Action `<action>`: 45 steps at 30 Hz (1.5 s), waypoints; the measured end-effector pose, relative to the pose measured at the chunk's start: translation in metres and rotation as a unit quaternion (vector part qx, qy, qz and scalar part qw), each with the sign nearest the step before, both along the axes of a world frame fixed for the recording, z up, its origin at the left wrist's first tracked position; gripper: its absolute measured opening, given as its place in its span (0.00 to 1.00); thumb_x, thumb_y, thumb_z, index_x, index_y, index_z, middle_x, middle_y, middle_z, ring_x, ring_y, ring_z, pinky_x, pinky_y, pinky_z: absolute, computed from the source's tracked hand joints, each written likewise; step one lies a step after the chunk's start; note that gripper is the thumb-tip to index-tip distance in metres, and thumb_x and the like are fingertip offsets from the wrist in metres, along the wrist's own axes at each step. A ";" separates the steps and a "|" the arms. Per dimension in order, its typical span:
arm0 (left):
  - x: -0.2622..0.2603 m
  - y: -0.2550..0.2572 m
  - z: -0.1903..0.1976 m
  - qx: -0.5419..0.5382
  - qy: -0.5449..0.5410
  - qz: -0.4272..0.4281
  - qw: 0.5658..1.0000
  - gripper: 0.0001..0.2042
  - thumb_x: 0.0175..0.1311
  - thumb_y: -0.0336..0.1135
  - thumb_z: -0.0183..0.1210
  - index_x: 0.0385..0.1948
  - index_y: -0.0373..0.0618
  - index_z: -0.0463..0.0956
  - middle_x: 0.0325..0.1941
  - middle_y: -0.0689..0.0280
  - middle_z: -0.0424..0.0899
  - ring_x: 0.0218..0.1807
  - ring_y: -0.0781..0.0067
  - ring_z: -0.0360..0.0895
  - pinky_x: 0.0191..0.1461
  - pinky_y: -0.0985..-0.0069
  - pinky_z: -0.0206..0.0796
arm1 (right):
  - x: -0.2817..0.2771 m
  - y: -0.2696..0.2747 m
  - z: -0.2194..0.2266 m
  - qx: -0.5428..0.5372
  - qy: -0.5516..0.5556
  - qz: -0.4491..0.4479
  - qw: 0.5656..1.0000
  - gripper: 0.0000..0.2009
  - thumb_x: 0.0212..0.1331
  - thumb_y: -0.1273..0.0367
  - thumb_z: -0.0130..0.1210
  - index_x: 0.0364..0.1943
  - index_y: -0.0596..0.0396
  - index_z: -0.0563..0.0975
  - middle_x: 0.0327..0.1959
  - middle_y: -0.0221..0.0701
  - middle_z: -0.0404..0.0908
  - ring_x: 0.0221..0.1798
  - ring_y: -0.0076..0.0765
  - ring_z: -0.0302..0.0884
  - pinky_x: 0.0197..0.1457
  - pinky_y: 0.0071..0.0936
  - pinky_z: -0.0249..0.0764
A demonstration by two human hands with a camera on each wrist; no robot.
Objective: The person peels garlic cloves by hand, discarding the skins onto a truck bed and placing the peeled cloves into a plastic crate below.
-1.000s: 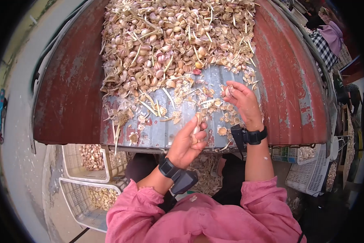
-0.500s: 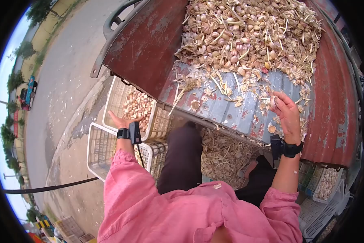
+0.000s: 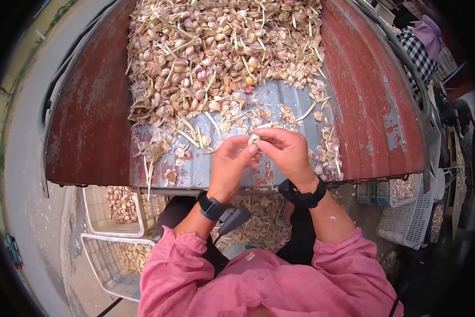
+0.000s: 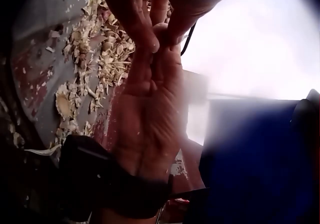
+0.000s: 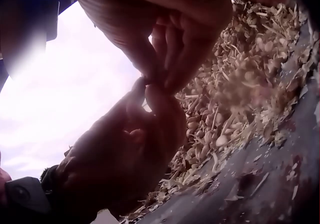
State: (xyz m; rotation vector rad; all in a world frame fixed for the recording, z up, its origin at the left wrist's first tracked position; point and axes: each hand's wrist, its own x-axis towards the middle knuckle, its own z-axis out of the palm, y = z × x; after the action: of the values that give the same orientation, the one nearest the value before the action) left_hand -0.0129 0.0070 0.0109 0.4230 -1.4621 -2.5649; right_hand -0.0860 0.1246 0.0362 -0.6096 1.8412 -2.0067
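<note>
Both hands meet over the front part of the metal truck bed, fingertips together. Between them is a small whitish piece of garlic, mostly covered by the fingers. My left hand pinches it from the left with thumb and fingers. From the right, my right hand pinches the same piece. Both wrist views show the fingertips touching closely, the garlic nearly hidden. Just beyond the hands lies a big heap of garlic cloves with dry skins and stalks.
Red, peeling side walls flank the bed. Below left stand a white crate with cloves and a second crate with paler cloves. More baskets stand at right. Loose stalks and root ends lie on the bed.
My left hand, holding cloves at first, swung left over the upper crate and opened, then came back to the garlic. The right hand moved inward with its garlic. The head view turned left and back.
</note>
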 end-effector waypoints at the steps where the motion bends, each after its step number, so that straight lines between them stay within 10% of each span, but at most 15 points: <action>1: -0.004 0.000 -0.004 0.013 0.005 -0.006 1.000 0.10 0.59 0.32 0.52 0.40 0.39 0.68 0.36 0.64 0.76 0.34 0.75 0.75 0.35 0.79 0.71 | -0.004 0.004 -0.001 0.024 0.011 0.009 1.000 0.12 0.49 0.78 0.53 0.40 0.62 0.75 0.31 0.32 0.79 0.33 0.21 0.75 0.37 0.17 0.72; 6: -0.007 -0.001 -0.010 0.098 -0.027 -0.024 0.995 0.09 0.60 0.33 0.50 0.39 0.38 0.68 0.35 0.64 0.76 0.32 0.75 0.76 0.38 0.76 0.73 | -0.024 0.022 0.003 0.062 -0.068 0.106 0.990 0.14 0.52 0.75 0.51 0.45 0.62 0.72 0.34 0.33 0.78 0.34 0.22 0.75 0.37 0.16 0.72; 8: -0.008 -0.002 -0.001 0.202 -0.046 -0.032 0.978 0.09 0.61 0.34 0.48 0.38 0.39 0.68 0.35 0.63 0.76 0.32 0.75 0.77 0.35 0.79 0.73 | -0.034 0.030 0.005 -0.080 -0.288 0.096 0.949 0.16 0.56 0.72 0.48 0.48 0.62 0.70 0.36 0.34 0.77 0.35 0.24 0.75 0.38 0.17 0.72; 13: -0.011 -0.007 -0.009 0.255 -0.025 -0.050 0.965 0.09 0.63 0.35 0.45 0.38 0.39 0.68 0.33 0.65 0.75 0.32 0.78 0.76 0.32 0.81 0.74 | -0.035 0.025 -0.003 -0.144 -0.338 0.115 0.923 0.14 0.57 0.69 0.48 0.44 0.62 0.70 0.35 0.33 0.76 0.34 0.21 0.73 0.32 0.13 0.69; 15: -0.009 -0.007 -0.012 0.268 -0.008 -0.069 0.961 0.09 0.63 0.35 0.45 0.38 0.39 0.68 0.32 0.66 0.75 0.32 0.79 0.76 0.32 0.81 0.74 | -0.021 0.008 0.004 0.034 -0.109 0.055 0.992 0.09 0.55 0.70 0.50 0.37 0.62 0.72 0.30 0.30 0.76 0.29 0.17 0.72 0.27 0.12 0.66; 22: -0.001 -0.005 -0.008 0.260 0.012 -0.130 0.957 0.10 0.62 0.36 0.47 0.39 0.39 0.67 0.29 0.69 0.71 0.25 0.84 0.68 0.32 0.81 0.72 | -0.009 -0.006 0.001 0.053 0.111 0.071 0.990 0.06 0.53 0.73 0.52 0.22 0.61 0.73 0.15 0.25 0.73 0.20 0.14 0.72 0.20 0.13 0.64; 26: 0.004 -0.004 -0.009 0.273 0.032 -0.178 0.945 0.12 0.61 0.37 0.47 0.41 0.39 0.67 0.30 0.69 0.71 0.25 0.84 0.65 0.33 0.79 0.71 | -0.009 -0.003 0.001 0.044 -0.022 0.068 0.996 0.07 0.56 0.71 0.50 0.25 0.61 0.72 0.14 0.23 0.70 0.15 0.14 0.66 0.17 0.13 0.61; 28: 0.001 -0.003 0.000 0.296 0.028 -0.144 0.944 0.12 0.62 0.38 0.46 0.41 0.39 0.67 0.29 0.68 0.70 0.25 0.83 0.65 0.32 0.80 0.70 | -0.024 0.004 -0.005 0.013 -0.278 0.053 0.959 0.08 0.57 0.69 0.48 0.32 0.61 0.73 0.14 0.19 0.64 0.13 0.12 0.56 0.15 0.12 0.53; 35: -0.008 0.009 -0.021 0.403 -0.053 -0.036 0.913 0.13 0.63 0.40 0.41 0.40 0.40 0.68 0.35 0.64 0.72 0.36 0.75 0.70 0.45 0.73 0.67 | -0.052 0.015 -0.010 0.116 0.029 -0.189 0.975 0.12 0.55 0.68 0.51 0.40 0.61 0.74 0.22 0.23 0.70 0.24 0.13 0.64 0.25 0.14 0.62; 37: -0.008 0.010 -0.023 0.464 -0.056 -0.073 0.881 0.15 0.64 0.42 0.40 0.41 0.39 0.66 0.42 0.59 0.70 0.46 0.71 0.68 0.53 0.67 0.62 | -0.018 -0.006 0.002 0.177 0.096 -0.089 0.975 0.10 0.56 0.70 0.49 0.39 0.62 0.74 0.24 0.24 0.71 0.25 0.17 0.66 0.28 0.13 0.63; 40: -0.015 0.006 -0.002 0.467 -0.053 -0.018 0.883 0.13 0.64 0.39 0.41 0.41 0.39 0.66 0.39 0.62 0.72 0.40 0.74 0.70 0.46 0.73 0.66 | 0.007 -0.033 0.019 0.195 0.261 0.023 0.945 0.08 0.54 0.73 0.49 0.35 0.60 0.76 0.32 0.31 0.73 0.28 0.22 0.70 0.32 0.17 0.66; 45: -0.016 -0.012 -0.035 0.488 -0.021 -0.011 0.873 0.09 0.62 0.34 0.46 0.40 0.40 0.67 0.34 0.65 0.74 0.30 0.79 0.72 0.32 0.82 0.67 | -0.102 -0.043 0.000 0.354 0.184 -0.141 0.906 0.11 0.49 0.69 0.53 0.37 0.56 0.75 0.25 0.37 0.76 0.28 0.37 0.74 0.33 0.28 0.69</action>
State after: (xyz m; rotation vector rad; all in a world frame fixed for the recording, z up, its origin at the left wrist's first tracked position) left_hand -0.0292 -0.0046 -0.0241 0.5564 -0.0370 -3.1302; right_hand -0.1878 0.0812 0.0358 -0.5353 2.8051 -1.2345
